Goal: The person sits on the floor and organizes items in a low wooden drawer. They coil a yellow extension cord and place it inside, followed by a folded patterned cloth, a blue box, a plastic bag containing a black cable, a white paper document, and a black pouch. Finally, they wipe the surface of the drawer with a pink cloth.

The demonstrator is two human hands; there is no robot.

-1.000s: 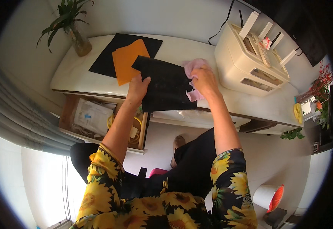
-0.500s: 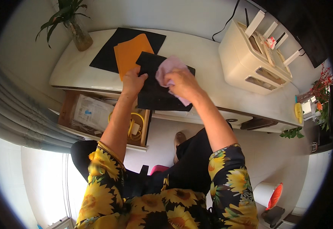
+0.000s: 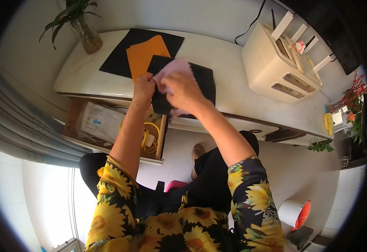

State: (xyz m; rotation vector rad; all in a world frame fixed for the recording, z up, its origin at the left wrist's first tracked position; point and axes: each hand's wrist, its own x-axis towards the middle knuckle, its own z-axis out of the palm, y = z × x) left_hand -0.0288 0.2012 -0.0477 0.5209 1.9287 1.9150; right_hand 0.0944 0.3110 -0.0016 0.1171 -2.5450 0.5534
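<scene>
Over the front edge of the white cabinet top lies a flat black sheet (image 3: 205, 82). My left hand (image 3: 143, 89) is closed on its left edge, thumb on the upper face. In my right hand (image 3: 182, 91) is a crumpled pale pink cloth (image 3: 176, 67), pressed against the sheet near its upper left part. Some of the cloth hangs out below the hand. Behind my left hand rests an orange sheet (image 3: 143, 53), partly covered by the black one. Under the orange sheet lies another, larger black sheet (image 3: 117, 61).
An open drawer (image 3: 164, 138) below my left forearm holds a packaged white item (image 3: 100, 122) and a coiled yellow cable (image 3: 150, 140). A plant in a glass vase (image 3: 89, 40) stands at the far left. On the right is a cream box (image 3: 263, 63) with white antenna-like parts.
My right hand has moved left across the black sheet with the pink cloth, closer to my left hand. My left hand keeps its grip on the sheet's left edge.
</scene>
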